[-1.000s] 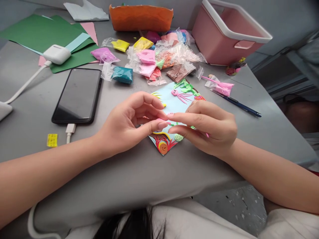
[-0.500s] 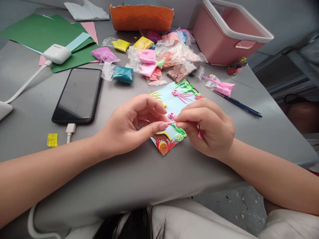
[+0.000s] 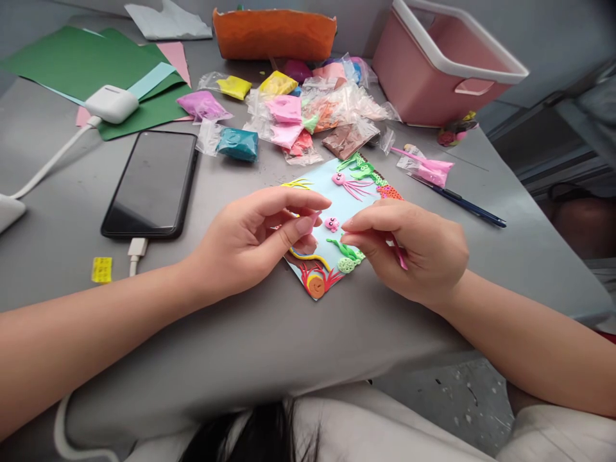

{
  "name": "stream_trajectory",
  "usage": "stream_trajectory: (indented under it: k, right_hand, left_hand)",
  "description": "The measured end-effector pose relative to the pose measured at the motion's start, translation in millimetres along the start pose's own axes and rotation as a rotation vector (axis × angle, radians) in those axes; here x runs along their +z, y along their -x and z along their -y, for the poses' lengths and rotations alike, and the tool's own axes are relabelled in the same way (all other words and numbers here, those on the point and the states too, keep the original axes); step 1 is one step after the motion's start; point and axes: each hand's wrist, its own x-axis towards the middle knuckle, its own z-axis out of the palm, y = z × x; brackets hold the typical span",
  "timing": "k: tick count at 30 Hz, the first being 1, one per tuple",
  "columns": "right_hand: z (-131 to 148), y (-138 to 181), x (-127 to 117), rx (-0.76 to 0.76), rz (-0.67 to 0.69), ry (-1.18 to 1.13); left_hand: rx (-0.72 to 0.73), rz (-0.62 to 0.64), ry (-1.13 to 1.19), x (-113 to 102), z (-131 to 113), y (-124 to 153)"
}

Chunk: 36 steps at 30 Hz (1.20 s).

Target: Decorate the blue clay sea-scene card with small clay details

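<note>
Separating toward the table's [image 3: 269,333] front edge: left hand [image 3: 262,228] now pinches the pink strip [image 3: 316,217] alone. Right hand [image 3: 414,250] is off it, curled around another pink piece [image 3: 400,256]; stretching seems paused.

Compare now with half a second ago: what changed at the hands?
The right hand moved right, away from the left hand. The pink strand no longer bridges them; it sits tilted up in the left fingers. Whether the right fingertips pinch any is unclear. Card and phone stayed put.
</note>
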Motion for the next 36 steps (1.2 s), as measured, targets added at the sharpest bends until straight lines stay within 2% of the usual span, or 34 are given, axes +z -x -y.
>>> stream_trajectory:
  k: [8,17,29,36]
  right_hand:
    - [-7,2,0,-0.062,0.032,0.056]
    - [-15,4,5,-0.043,0.082,0.098]
    - [-19,7,7,-0.073,0.143,0.123]
    - [-20,6,5,-0.105,0.241,0.116]
  left_hand:
    - [0.008,-0.028,-0.032,-1,2,1]
    - [0.023,-0.08,-0.099,-3,2,1]
    - [0.019,-0.079,-0.09,-2,3,0]
    - [0.042,-0.09,-0.152,-4,3,0]
